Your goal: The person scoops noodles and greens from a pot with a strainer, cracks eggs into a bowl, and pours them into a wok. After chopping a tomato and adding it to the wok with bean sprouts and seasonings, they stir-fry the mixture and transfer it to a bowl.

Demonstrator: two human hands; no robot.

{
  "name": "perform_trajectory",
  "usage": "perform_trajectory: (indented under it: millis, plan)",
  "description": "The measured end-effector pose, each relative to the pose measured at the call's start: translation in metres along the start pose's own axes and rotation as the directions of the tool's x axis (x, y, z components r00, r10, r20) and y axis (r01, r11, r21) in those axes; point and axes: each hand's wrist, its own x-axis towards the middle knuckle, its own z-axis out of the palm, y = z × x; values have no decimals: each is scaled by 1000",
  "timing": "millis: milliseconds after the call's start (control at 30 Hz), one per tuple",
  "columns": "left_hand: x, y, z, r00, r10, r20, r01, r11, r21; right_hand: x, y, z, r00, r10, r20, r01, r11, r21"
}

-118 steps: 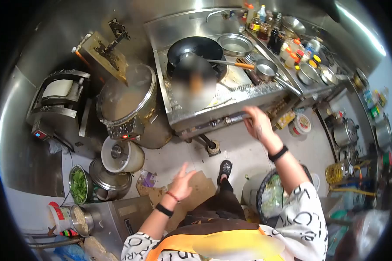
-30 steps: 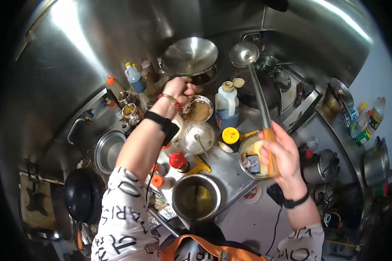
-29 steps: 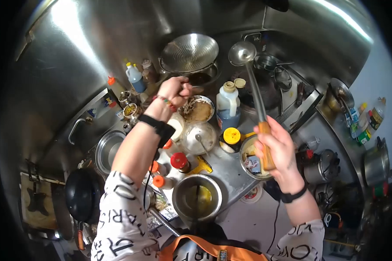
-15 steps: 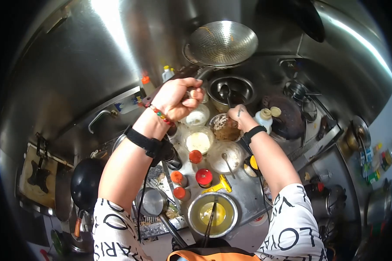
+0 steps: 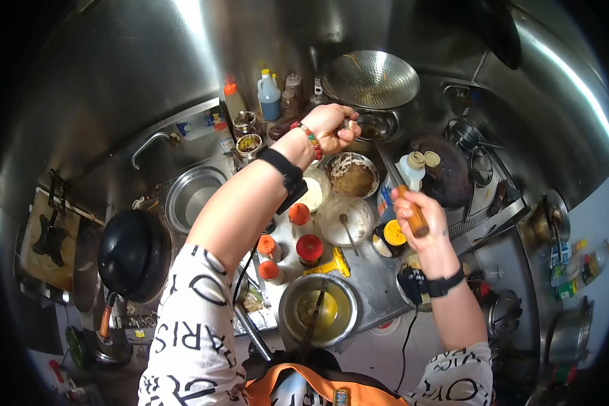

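My left hand (image 5: 335, 130) is closed beside the dark metal bowl (image 5: 377, 126); what its fingers hold is hidden. Just above is the perforated metal pan (image 5: 372, 80), its handle not clearly visible. My right hand (image 5: 423, 220) is wrapped round the wooden handle (image 5: 413, 215) of a utensil whose metal shaft points up and left toward the dark bowl; its far end cannot be made out. Between my hands lies a bowl of brown contents (image 5: 352, 177), and a white-lidded bottle (image 5: 413, 169) stands above my right hand.
A glass bowl with a spoon (image 5: 347, 220), red-lidded jars (image 5: 309, 249), a yellow tool (image 5: 331, 265) and a metal bowl of yellow liquid (image 5: 318, 310) are nearer me. A black wok (image 5: 132, 254), a pot (image 5: 195, 196) and a faucet (image 5: 152, 142) are left.
My left hand has moved right. My right hand has drawn back down and right, bringing the wooden handle into sight. The perforated pan sits further right in the view, and more bottles show at the back.
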Motion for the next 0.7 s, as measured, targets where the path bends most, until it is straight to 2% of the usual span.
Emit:
perform_trajectory:
  millis: [67,133,167,200,233,267,300,333,367,400,433,467,533,600,633,667,700]
  plan:
    - [14,-9,-1,999,-39,-23,38,998,-42,-34,6,2,998,-4,56,0,997,75]
    - [36,-18,-7,997,-20,-70,19,1000,-12,-69,8,5,1000,17,20,-19,994,109]
    - [53,-23,-21,999,32,-13,-31,997,66,-90,11,11,1000,10,-3,-10,999,45]
    - [40,-30,-7,990,46,-136,-40,998,48,-108,15,7,1000,13,1,-13,1000,18]
    - [76,-36,-46,984,161,72,-176,927,331,-126,19,3,1000,16,5,-16,1000,-9]
    - [68,-39,-47,968,236,91,-245,792,559,-145,23,3,999,28,-31,-28,1000,-13]
    - [61,-42,-48,945,309,109,-282,599,749,-167,29,9,991,24,-133,-30,999,-45]
    - [83,-44,-47,979,176,-107,-149,964,222,-192,33,16,954,-22,-299,-18,991,-131]
    - [102,-45,-60,981,187,-56,-178,976,128,-199,37,23,959,32,-283,-76,986,-146]
    - [106,-46,-56,971,195,-135,-201,979,-28,-210,43,30,945,-26,-327,-102,925,-367]
    - [68,-49,-35,914,261,-311,-236,965,116,-221,49,38,930,-103,-352,-124,815,-566]
    - [51,-49,-34,911,260,-321,-239,965,104,-233,56,45,915,-192,-356,-147,662,-735]
    - [24,-50,-39,855,469,-222,-310,804,507,-249,74,57,891,-358,-279,-193,258,-947]
    - [-49,-51,-32,829,532,-170,-344,727,595,-256,96,72,908,-352,-228,-74,400,-914]
    - [-108,-57,-34,835,514,-195,-361,781,510,-260,108,81,918,-339,-206,-17,485,-874]
    - [-136,-63,-56,824,567,-4,-459,671,582,-264,121,91,930,-315,-186,29,572,-820]
    - [-177,-72,-74,826,560,70,-492,653,576,-269,134,102,943,-284,-172,59,654,-754]
